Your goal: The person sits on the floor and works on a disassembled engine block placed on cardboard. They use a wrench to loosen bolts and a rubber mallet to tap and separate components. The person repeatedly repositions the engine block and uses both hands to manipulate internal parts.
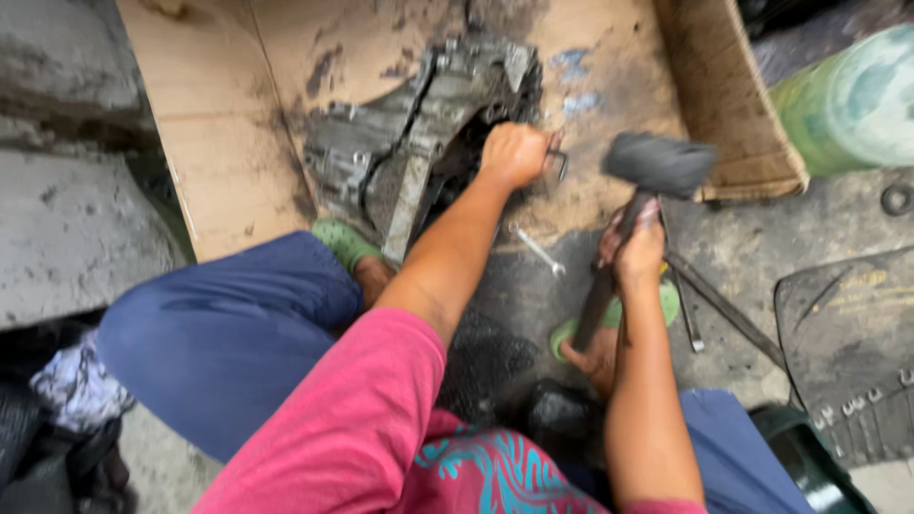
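A greasy metal gearbox housing (409, 133) lies on a sheet of cardboard (219, 114) on the ground. My left hand (514, 152) is closed around a small metal tool (560, 164) held against the housing's right edge. My right hand (636, 249) grips the handle of a heavy hammer (657, 164), whose blurred dark head is raised just right of the left hand. I squat with blue trousers and green sandals (345, 243) on either side.
A spanner (539, 251) lies on the dark floor below the left hand. Long metal bars (725, 309) lie to the right. A cardboard box (733, 105), a green cylinder (847, 100) and a black rubber mat (852, 352) sit at the right.
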